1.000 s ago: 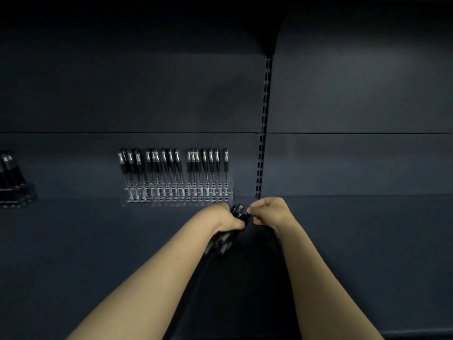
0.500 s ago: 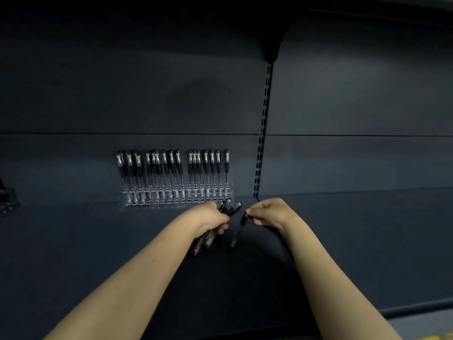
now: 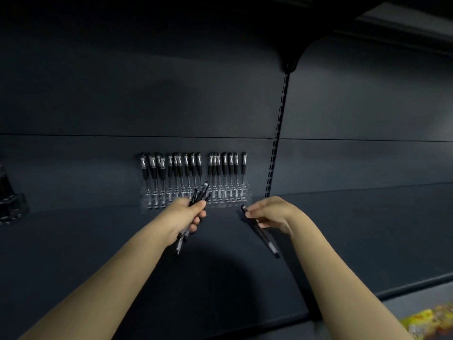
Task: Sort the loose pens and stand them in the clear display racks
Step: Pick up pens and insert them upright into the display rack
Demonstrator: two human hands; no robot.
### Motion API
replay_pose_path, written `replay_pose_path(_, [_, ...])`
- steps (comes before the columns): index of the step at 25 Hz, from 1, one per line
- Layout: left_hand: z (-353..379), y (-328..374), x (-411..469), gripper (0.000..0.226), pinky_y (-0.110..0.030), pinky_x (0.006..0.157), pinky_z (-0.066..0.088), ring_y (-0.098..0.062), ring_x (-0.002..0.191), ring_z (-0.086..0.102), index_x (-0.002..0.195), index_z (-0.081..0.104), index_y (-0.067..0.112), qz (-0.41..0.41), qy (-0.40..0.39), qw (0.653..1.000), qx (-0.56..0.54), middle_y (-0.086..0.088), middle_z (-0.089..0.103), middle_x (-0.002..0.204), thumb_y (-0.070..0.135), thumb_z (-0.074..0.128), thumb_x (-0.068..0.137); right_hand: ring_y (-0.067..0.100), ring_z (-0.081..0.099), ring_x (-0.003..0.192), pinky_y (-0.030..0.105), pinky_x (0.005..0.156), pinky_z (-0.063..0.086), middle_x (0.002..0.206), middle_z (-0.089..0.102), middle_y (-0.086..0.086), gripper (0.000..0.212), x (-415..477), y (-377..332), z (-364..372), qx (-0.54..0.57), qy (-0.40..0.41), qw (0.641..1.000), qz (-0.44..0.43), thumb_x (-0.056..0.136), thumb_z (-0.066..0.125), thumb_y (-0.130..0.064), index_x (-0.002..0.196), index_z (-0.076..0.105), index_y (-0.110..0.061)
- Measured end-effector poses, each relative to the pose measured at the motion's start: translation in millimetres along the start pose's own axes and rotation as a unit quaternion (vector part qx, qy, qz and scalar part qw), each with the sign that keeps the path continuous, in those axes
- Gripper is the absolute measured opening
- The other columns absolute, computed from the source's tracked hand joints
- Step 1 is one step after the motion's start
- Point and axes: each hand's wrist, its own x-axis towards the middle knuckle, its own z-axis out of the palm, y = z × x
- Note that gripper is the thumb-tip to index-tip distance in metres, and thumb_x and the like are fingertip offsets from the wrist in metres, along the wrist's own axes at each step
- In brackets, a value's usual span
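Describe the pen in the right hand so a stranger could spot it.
On the dark shelf, find the clear rack of upright pens at the back. In front and right of it, the right hand pinches one black pen. It is alone and slanted, unlike the bundle gripped by the left hand.

A clear display rack (image 3: 228,195) sits at the back of the shelf (image 3: 367,241), against the back panel (image 3: 171,94), with a row of pens (image 3: 186,168) standing in it. Just before the rack's middle, the left hand (image 3: 188,214) grips a bundle of pens (image 3: 200,193). To its right and apart from it, the right hand (image 3: 272,212) pinches a single pen (image 3: 266,239) before the slotted upright (image 3: 279,131). What may be a second rack (image 3: 12,207) stands at the shelf's far left.
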Motion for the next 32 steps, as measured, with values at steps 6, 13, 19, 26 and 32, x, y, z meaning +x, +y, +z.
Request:
replay_pose_path(6, [-45, -7, -8, 0.009, -0.022, 0.048, 0.050, -0.012, 0.063, 0.066, 0.101, 0.060, 0.013, 0.045, 0.037, 0.992, -0.109, -0.001, 0.070, 0.090, 0.020, 0.057, 0.098, 0.013, 0.060, 0.072, 0.021, 0.057, 0.051, 0.086, 0.066, 0.005, 0.016, -10, -37, 52, 0.188, 0.014, 0.975, -0.119, 0.084, 0.071, -0.008, 0.098, 0.063, -0.010])
replay_pose_path(13, [-92, -12, -3, 0.010, -0.028, 0.052, 0.049, -0.015, 0.059, 0.062, 0.102, 0.058, 0.017, 0.101, 0.081, 0.979, -0.156, 0.002, 0.072, 0.083, 0.026, 0.058, 0.097, 0.015, 0.059, 0.054, 0.035, 0.063, 0.055, 0.069, 0.061, -0.001, 0.023, 14, -92, 111, 0.079, 0.201, 0.925, -0.312, 0.086, 0.069, -0.016, 0.097, 0.052, -0.026])
replay_pose_path(19, [-98, -13, 9, 0.010, -0.023, 0.041, 0.034, -0.010, 0.050, 0.044, 0.092, 0.056, 0.013, 0.112, 0.090, 0.978, -0.152, 0.000, 0.063, 0.078, 0.019, 0.054, 0.099, 0.004, 0.057, 0.065, 0.023, 0.065, 0.051, 0.079, 0.057, -0.011, 0.025, 43, -129, 145, 0.019, 0.287, 0.875, -0.389, 0.086, 0.069, -0.024, 0.099, 0.048, -0.021])
replay_pose_path(26, [-92, -14, 12, 0.011, -0.023, 0.042, 0.038, -0.008, 0.049, 0.047, 0.093, 0.058, 0.009, 0.122, 0.093, 0.979, -0.137, 0.001, 0.064, 0.075, 0.016, 0.052, 0.099, 0.015, 0.062, 0.076, 0.028, 0.068, 0.050, 0.086, 0.062, -0.002, 0.022, 72, -141, 160, -0.059, 0.318, 0.827, -0.459, 0.087, 0.066, -0.019, 0.105, 0.054, -0.012])
replay_pose_path(32, [-94, -21, 17, 0.011, -0.022, 0.043, 0.040, -0.007, 0.051, 0.051, 0.092, 0.061, 0.009, 0.144, 0.087, 0.977, -0.131, -0.002, 0.073, 0.080, 0.019, 0.057, 0.097, 0.015, 0.059, 0.072, 0.024, 0.065, 0.047, 0.083, 0.063, 0.001, 0.021, 83, -136, 160, -0.110, 0.304, 0.812, -0.487, 0.086, 0.068, -0.017, 0.102, 0.057, -0.010])
